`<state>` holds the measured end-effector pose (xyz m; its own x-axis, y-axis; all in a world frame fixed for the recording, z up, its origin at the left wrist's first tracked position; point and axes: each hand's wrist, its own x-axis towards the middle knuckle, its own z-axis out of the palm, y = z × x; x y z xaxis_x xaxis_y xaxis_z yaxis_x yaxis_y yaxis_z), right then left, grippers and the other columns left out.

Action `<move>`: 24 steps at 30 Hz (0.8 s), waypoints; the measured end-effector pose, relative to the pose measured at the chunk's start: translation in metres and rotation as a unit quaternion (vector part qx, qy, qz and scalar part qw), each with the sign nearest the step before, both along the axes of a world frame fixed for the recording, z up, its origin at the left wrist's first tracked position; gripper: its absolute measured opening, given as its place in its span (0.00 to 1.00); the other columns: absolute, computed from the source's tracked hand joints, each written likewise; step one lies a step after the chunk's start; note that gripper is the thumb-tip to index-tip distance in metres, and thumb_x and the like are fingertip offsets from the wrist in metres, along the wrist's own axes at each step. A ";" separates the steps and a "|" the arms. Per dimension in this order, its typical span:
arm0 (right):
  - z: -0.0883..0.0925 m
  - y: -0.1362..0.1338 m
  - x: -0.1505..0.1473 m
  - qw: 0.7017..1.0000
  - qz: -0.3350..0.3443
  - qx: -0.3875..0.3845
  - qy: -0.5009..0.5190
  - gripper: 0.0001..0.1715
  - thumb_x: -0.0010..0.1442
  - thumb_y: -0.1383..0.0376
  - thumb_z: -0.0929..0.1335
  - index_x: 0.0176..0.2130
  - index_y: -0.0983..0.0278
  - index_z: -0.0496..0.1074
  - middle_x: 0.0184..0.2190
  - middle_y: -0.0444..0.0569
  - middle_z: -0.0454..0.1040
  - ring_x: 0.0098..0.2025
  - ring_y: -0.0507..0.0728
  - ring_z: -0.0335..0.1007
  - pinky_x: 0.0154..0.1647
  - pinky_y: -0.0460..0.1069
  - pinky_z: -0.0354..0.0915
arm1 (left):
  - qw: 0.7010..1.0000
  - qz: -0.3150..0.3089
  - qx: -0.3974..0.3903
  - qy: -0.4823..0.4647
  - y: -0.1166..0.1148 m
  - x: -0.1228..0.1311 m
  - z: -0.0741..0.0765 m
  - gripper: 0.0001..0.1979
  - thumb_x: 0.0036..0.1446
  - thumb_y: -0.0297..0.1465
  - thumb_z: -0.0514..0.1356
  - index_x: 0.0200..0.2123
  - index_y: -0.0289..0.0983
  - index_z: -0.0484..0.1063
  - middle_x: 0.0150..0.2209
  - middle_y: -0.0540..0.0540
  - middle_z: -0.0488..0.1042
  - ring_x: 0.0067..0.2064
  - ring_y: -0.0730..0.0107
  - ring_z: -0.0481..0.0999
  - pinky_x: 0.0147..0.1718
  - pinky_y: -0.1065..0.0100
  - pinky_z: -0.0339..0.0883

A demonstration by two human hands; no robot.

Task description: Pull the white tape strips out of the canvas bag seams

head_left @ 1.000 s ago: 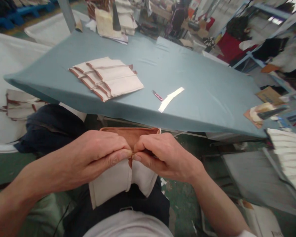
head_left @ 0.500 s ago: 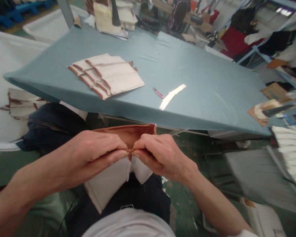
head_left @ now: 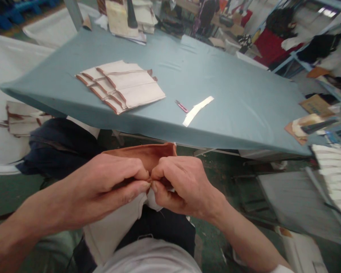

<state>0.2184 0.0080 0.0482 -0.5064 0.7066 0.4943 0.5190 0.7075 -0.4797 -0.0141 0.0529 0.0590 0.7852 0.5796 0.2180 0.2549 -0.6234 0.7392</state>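
Above my lap I hold a brown and off-white sewn fabric piece (head_left: pixel 113 223), its brown side facing up beyond my fingers and its pale side hanging below. My left hand (head_left: pixel 116 178) is closed, thumb and forefinger pinching the brown edge. Right beside it my right hand (head_left: pixel 182 182) pinches the same edge, and the fingertips of both hands almost touch. The short stretch of cloth between them is mostly hidden by the fingers.
On the blue-covered table (head_left: pixel 230 83) in front lie overlapping off-white panels (head_left: pixel 125 83) with brown edges, small thread snips (head_left: pixel 182 106) and a pale strip (head_left: pixel 198 110). Dark blue cloth (head_left: pixel 62 146) lies at left; a pale stack (head_left: pixel 337 170) stands at right.
Both hands have bent and rolled inward at the pinched edge, with the fingertips slightly lower. The pale lower part of the piece has swung left and down.
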 end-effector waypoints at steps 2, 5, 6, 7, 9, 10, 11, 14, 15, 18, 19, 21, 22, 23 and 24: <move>0.000 -0.001 -0.003 1.000 -0.006 0.001 0.011 0.10 0.71 0.68 0.66 0.35 0.62 0.68 0.26 0.39 0.72 0.26 0.49 0.66 0.29 0.47 0.56 | 0.998 -0.010 -0.048 -0.032 0.002 -0.002 0.000 0.17 0.72 0.31 0.59 0.27 0.38 0.72 0.23 0.57 0.71 0.24 0.80 0.67 0.24 0.81 0.59; 0.001 -0.001 -0.005 1.000 -0.004 -0.008 0.029 0.12 0.75 0.65 0.67 0.36 0.62 0.68 0.27 0.40 0.74 0.27 0.49 0.68 0.30 0.47 0.57 | 0.987 0.003 -0.156 -0.048 0.005 -0.005 -0.006 0.16 0.70 0.34 0.62 0.28 0.36 0.75 0.24 0.56 0.72 0.25 0.79 0.68 0.25 0.80 0.61; 0.002 -0.001 -0.005 0.999 0.004 -0.019 0.035 0.11 0.75 0.65 0.67 0.36 0.62 0.69 0.28 0.41 0.75 0.27 0.49 0.69 0.30 0.47 0.58 | 0.980 0.003 -0.192 -0.048 0.005 -0.006 -0.008 0.16 0.70 0.35 0.63 0.28 0.35 0.76 0.25 0.55 0.73 0.26 0.78 0.69 0.26 0.79 0.62; 0.003 -0.001 -0.004 0.998 0.015 -0.034 0.042 0.11 0.76 0.65 0.66 0.37 0.62 0.68 0.28 0.41 0.75 0.28 0.49 0.69 0.30 0.46 0.58 | 0.974 -0.001 -0.222 -0.047 0.006 -0.007 -0.011 0.16 0.70 0.36 0.64 0.29 0.35 0.76 0.25 0.55 0.74 0.26 0.77 0.69 0.26 0.78 0.62; 0.006 -0.001 -0.002 0.995 0.046 -0.073 0.053 0.10 0.76 0.65 0.66 0.38 0.61 0.68 0.29 0.41 0.76 0.28 0.49 0.70 0.31 0.46 0.60 | 0.965 -0.022 -0.258 -0.036 0.006 -0.007 -0.014 0.16 0.69 0.37 0.65 0.30 0.35 0.77 0.25 0.55 0.74 0.26 0.77 0.68 0.25 0.76 0.60; 0.008 -0.002 0.000 0.992 0.059 -0.094 0.054 0.10 0.76 0.66 0.66 0.38 0.61 0.68 0.30 0.42 0.77 0.29 0.49 0.70 0.32 0.46 0.60 | 0.965 -0.036 -0.259 -0.028 0.007 -0.007 -0.015 0.16 0.69 0.38 0.65 0.30 0.36 0.78 0.25 0.55 0.74 0.26 0.76 0.68 0.25 0.75 0.59; 0.010 -0.002 0.001 0.990 0.071 -0.113 0.050 0.09 0.76 0.67 0.66 0.39 0.61 0.68 0.30 0.42 0.77 0.30 0.50 0.71 0.33 0.46 0.61 | 0.968 -0.047 -0.246 -0.017 0.007 -0.007 -0.014 0.16 0.70 0.38 0.64 0.30 0.36 0.78 0.25 0.56 0.73 0.26 0.76 0.68 0.25 0.74 0.58; 0.016 -0.005 0.004 0.985 0.086 -0.147 0.024 0.09 0.75 0.71 0.62 0.42 0.61 0.69 0.33 0.45 0.78 0.33 0.51 0.72 0.37 0.47 0.64 | 0.988 -0.054 -0.140 0.027 0.007 -0.006 -0.008 0.19 0.74 0.36 0.58 0.28 0.38 0.72 0.24 0.56 0.70 0.25 0.77 0.67 0.25 0.73 0.57; 0.018 -0.006 0.004 0.985 0.086 -0.150 0.014 0.10 0.74 0.71 0.61 0.43 0.62 0.69 0.34 0.46 0.78 0.33 0.52 0.73 0.37 0.47 0.64 | 0.994 -0.046 -0.093 0.044 0.005 -0.006 -0.006 0.20 0.74 0.35 0.57 0.26 0.38 0.68 0.24 0.56 0.68 0.25 0.77 0.65 0.25 0.72 0.56; 0.016 -0.003 0.004 0.984 0.081 -0.161 -0.001 0.12 0.75 0.70 0.59 0.44 0.63 0.70 0.34 0.47 0.78 0.34 0.53 0.73 0.37 0.48 0.64 | 0.997 -0.012 0.041 0.070 -0.003 -0.002 -0.005 0.18 0.71 0.28 0.55 0.25 0.39 0.59 0.23 0.56 0.63 0.23 0.76 0.61 0.24 0.65 0.50; 0.013 0.000 0.004 0.983 0.081 -0.167 0.002 0.12 0.76 0.68 0.59 0.44 0.63 0.71 0.34 0.48 0.78 0.34 0.53 0.73 0.37 0.48 0.64 | 0.996 0.000 0.074 0.060 -0.006 -0.001 -0.006 0.17 0.70 0.27 0.55 0.26 0.40 0.59 0.23 0.55 0.63 0.23 0.75 0.60 0.25 0.64 0.48; 0.003 0.009 0.007 0.980 0.085 -0.182 0.016 0.16 0.79 0.63 0.59 0.43 0.63 0.72 0.34 0.48 0.80 0.35 0.53 0.75 0.38 0.48 0.65 | 0.995 0.016 0.094 0.022 -0.011 0.000 -0.011 0.16 0.68 0.25 0.53 0.25 0.40 0.58 0.22 0.55 0.61 0.22 0.75 0.58 0.25 0.62 0.47; -0.004 0.015 0.010 0.979 0.085 -0.186 0.026 0.19 0.81 0.60 0.58 0.42 0.63 0.73 0.34 0.48 0.80 0.35 0.53 0.75 0.39 0.48 0.65 | 0.997 0.021 0.076 0.006 -0.012 0.000 -0.013 0.17 0.68 0.24 0.51 0.25 0.40 0.58 0.21 0.55 0.60 0.22 0.75 0.58 0.24 0.62 0.47; -0.012 0.021 0.014 0.978 0.083 -0.189 0.035 0.24 0.82 0.55 0.57 0.41 0.63 0.73 0.33 0.48 0.80 0.35 0.53 0.75 0.39 0.48 0.65 | 0.999 0.027 0.045 -0.002 -0.012 -0.002 -0.016 0.17 0.68 0.25 0.50 0.24 0.40 0.57 0.20 0.55 0.60 0.21 0.75 0.58 0.23 0.64 0.49; -0.020 0.026 0.019 0.978 0.077 -0.191 0.045 0.29 0.82 0.51 0.56 0.40 0.63 0.74 0.33 0.48 0.80 0.35 0.54 0.75 0.39 0.49 0.66 | 0.999 0.033 0.009 -0.002 -0.012 -0.005 -0.018 0.18 0.69 0.27 0.49 0.23 0.40 0.57 0.20 0.55 0.60 0.21 0.75 0.59 0.23 0.65 0.51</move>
